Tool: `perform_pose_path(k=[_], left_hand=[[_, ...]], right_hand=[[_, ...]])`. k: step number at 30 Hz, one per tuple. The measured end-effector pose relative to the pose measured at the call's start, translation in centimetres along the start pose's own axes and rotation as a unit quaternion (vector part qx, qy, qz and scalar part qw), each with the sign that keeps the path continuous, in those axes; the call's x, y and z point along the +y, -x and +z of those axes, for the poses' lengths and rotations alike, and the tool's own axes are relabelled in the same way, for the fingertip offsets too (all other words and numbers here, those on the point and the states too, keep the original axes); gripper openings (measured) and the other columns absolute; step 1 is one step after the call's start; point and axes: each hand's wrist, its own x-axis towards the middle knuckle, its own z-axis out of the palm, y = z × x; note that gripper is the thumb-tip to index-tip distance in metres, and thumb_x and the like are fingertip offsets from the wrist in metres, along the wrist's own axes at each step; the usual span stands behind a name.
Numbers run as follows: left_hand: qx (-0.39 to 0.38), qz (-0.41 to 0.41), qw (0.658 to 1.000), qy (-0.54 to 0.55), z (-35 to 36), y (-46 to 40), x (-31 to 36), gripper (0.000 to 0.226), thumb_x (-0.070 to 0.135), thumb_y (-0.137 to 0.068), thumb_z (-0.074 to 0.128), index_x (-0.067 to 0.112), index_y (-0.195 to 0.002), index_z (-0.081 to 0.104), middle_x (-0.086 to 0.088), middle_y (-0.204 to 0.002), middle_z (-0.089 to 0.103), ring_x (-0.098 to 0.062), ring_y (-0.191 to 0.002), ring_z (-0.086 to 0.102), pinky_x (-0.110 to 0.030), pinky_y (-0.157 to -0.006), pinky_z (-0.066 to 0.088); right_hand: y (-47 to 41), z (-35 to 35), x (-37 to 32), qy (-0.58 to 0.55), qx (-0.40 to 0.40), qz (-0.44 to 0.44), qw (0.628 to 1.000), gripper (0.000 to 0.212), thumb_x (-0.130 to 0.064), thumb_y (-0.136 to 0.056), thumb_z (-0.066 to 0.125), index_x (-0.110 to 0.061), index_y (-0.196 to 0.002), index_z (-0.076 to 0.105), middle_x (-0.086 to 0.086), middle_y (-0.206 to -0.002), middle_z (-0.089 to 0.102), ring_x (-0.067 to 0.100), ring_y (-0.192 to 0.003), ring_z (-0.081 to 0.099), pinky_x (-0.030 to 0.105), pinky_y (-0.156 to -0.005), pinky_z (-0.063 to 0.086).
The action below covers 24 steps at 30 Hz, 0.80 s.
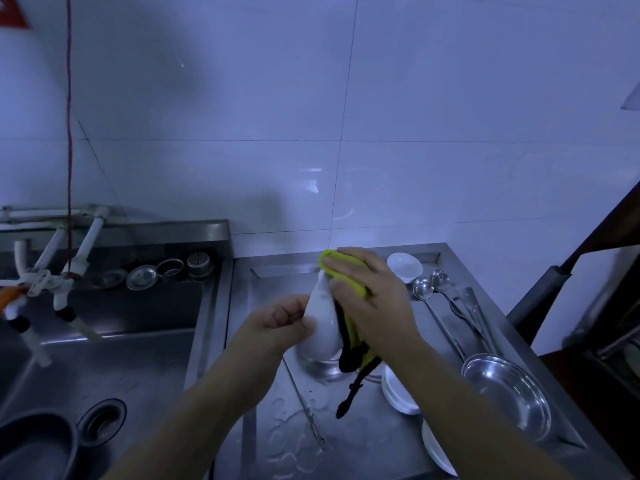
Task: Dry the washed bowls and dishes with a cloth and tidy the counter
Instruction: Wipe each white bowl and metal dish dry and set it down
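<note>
Fingers (pixel 294 318) of my left hand (pixel 277 327) grip a white bowl (pixel 322 323); my right hand (pixel 370 299) presses the cloth (pixel 346 271) inside. Beyond them, dishes (pixel 398 393) await drying; counter (pixel 294 427) wet.

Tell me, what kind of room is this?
Probably a kitchen's washing-up corner: a steel sink with taps, metal ladles and bowls on the wet counter, and hands drying a white dish with a cloth.

White bowl (pixel 322 320) held on edge, yellow cloth (pixel 346 271) pressed against it.

No legible text, label, brand or number on anything here
</note>
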Motion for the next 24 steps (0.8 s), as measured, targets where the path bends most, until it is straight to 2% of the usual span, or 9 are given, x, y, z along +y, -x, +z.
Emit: perform_pose_path(k=[2,4,6,8,10,12,15,18,24], left_hand=[[0.012,0.0,1.0,0.012,0.3,-0.5,0.4,0.027,0.01,-0.079,0.061,0.006,-0.105,0.068,-0.015,-0.101,0.071,-0.024,-0.089,0.068,-0.025,-0.069,0.053],[0.025,-0.002,0.998,0.062,0.4,-1.2,0.6,0.024,0.006,-0.076,0.063,0.005,-0.1,0.07,-0.014,-0.093,0.072,-0.021,-0.078,0.068,-0.024,-0.062,0.053],[0.037,-0.002,0.992,0.12,0.5,-1.8,0.2,0.023,0.007,-0.077,0.057,0.006,-0.094,0.071,-0.012,-0.085,0.072,-0.016,-0.068,0.067,-0.022,-0.055,0.052],[0.053,-0.004,0.985,0.162,0.7,-2.3,-0.5,0.026,0.009,-0.079,0.051,0.007,-0.094,0.073,-0.01,-0.086,0.072,-0.015,-0.069,0.068,-0.022,-0.055,0.053],[0.077,-0.006,0.976,0.203,1.1,-2.9,-1.2,0.028,0.01,-0.08,0.05,0.009,-0.095,0.074,-0.011,-0.095,0.073,-0.017,-0.082,0.07,-0.024,-0.065,0.056],[0.096,-0.009,0.966,0.238,1.6,-3.4,-1.7,0.028,0.01,-0.081,0.05,0.008,-0.098,0.073,-0.013,-0.103,0.071,-0.018,-0.091,0.069,-0.025,-0.071,0.056],[0.09,-0.01,0.961,0.261,2.0,-4.1,-2.0,0.031,0.013,-0.083,0.05,0.005,-0.106,0.07,-0.016,-0.111,0.068,-0.021,-0.099,0.067,-0.026,-0.075,0.055],[0.079,-0.013,0.959,0.27,2.3,-4.5,-1.9,0.031,0.014,-0.084,0.048,0.008,-0.102,0.073,-0.014,-0.109,0.07,-0.02,-0.097,0.068,-0.025,-0.074,0.056],[0.116,-0.032,0.958,0.26,2.0,-5.3,-1.3,0.028,0.015,-0.077,0.05,0.009,-0.087,0.075,-0.008,-0.089,0.074,-0.015,-0.078,0.07,-0.026,-0.064,0.058]], right_hand=[[-0.8,-0.8,0.8,-0.116,-0.011,0.078,0.99,0.023,-0.019,-0.089,0.058,-0.027,-0.101,0.074,-0.013,-0.114,0.066,-0.002,-0.109,0.057,0.02,-0.097,0.042],[-0.8,-1.3,1.4,-0.162,0.003,0.111,0.98,0.028,-0.011,-0.094,0.053,-0.028,-0.099,0.075,-0.015,-0.109,0.069,-0.002,-0.11,0.057,0.012,-0.093,0.04],[-0.4,-1.3,2.0,-0.168,0.023,0.122,0.978,0.031,-0.013,-0.097,0.049,-0.035,-0.102,0.071,-0.017,-0.111,0.068,-0.001,-0.113,0.055,0.012,-0.094,0.04],[0.1,-1.2,2.6,-0.121,0.041,0.111,0.986,0.028,-0.022,-0.096,0.047,-0.032,-0.112,0.067,-0.015,-0.118,0.064,-0.001,-0.116,0.052,0.016,-0.099,0.038],[0.3,-1.1,2.8,-0.038,0.059,0.07,0.995,0.034,-0.029,-0.092,0.045,-0.027,-0.123,0.061,-0.01,-0.128,0.056,-0.001,-0.12,0.046,0.017,-0.104,0.034],[0.4,-1.1,2.9,0.065,0.069,-0.007,0.995,0.039,-0.033,-0.094,0.045,-0.023,-0.129,0.057,-0.005,-0.136,0.049,0.008,-0.12,0.042,0.015,-0.106,0.028],[0.8,-1.0,3.1,0.138,0.079,-0.099,0.982,0.037,-0.027,-0.096,0.044,-0.016,-0.126,0.061,0.005,-0.137,0.05,0.024,-0.112,0.045,0.033,-0.1,0.037],[1.2,-1.3,3.7,0.163,0.074,-0.17,0.969,0.031,-0.019,-0.095,0.048,-0.01,-0.118,0.067,0.005,-0.131,0.055,0.031,-0.104,0.05,0.047,-0.088,0.045],[1.3,-4.3,5.6,0.238,0.024,-0.266,0.934,0.025,-0.017,-0.092,0.053,-0.009,-0.102,0.075,0.005,-0.117,0.066,0.031,-0.093,0.057,0.046,-0.073,0.049]])
